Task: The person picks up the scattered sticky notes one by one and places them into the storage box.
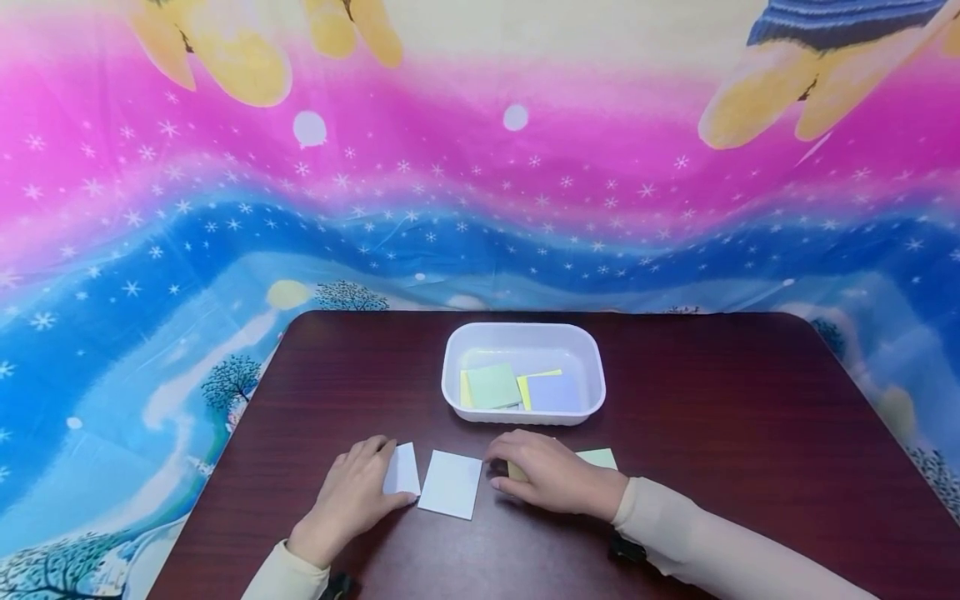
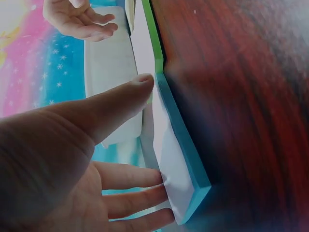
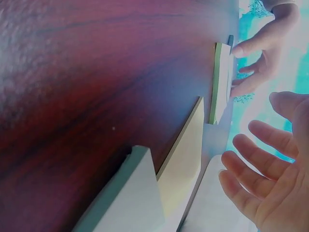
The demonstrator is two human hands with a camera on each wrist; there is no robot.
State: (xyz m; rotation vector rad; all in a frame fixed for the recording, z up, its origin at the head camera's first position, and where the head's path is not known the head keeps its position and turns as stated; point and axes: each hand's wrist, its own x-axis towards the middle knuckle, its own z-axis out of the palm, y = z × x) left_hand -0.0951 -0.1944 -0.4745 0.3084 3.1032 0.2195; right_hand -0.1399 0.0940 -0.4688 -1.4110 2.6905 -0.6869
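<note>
In front of the person lies a row of square sticky-note pads. My left hand (image 1: 352, 483) holds the leftmost, a pale, blue-edged pad (image 2: 176, 164), with the thumb at its near corner and the fingers along its outer side. Right beside it lies a white-topped pad with a green edge (image 1: 451, 485). My right hand (image 1: 558, 475) is over the right part of the row, fingers loosely bent and holding nothing. Under it, a pale yellow pad (image 3: 186, 164) and a pale green pad (image 1: 597, 457) are partly hidden in the head view.
Behind the row stands a white plastic tub (image 1: 522, 421). Inside it are a light green pad (image 1: 492, 387), a lilac pad (image 1: 555, 392) and yellow ones partly covered. The dark wooden table (image 1: 705, 375) ends at a printed cloth backdrop (image 1: 480, 200).
</note>
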